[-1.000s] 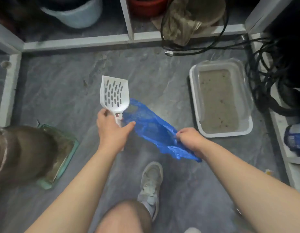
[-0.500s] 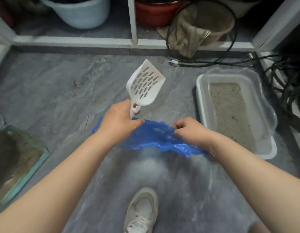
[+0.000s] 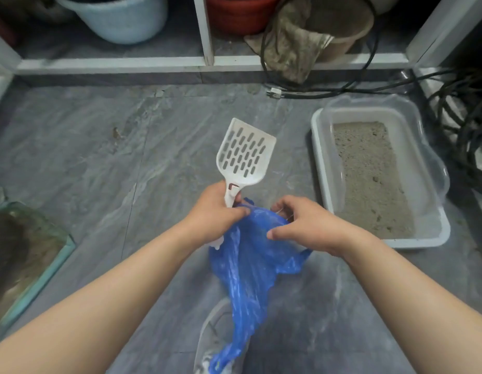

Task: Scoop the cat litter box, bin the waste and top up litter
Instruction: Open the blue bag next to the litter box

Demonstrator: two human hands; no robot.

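Scoop (image 3: 244, 155) + bag (image 3: 250, 265) in hands

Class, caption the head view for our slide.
Left hand grips white scoop; both hands open blue bag beside litter box.

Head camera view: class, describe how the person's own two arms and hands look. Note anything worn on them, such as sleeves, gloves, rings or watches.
Both forearms are bare for their whole visible length; no sleeve shows in the picture. The left hand and the right hand wear no gloves. No ring, watch, bracelet or other marking shows on either hand or wrist.
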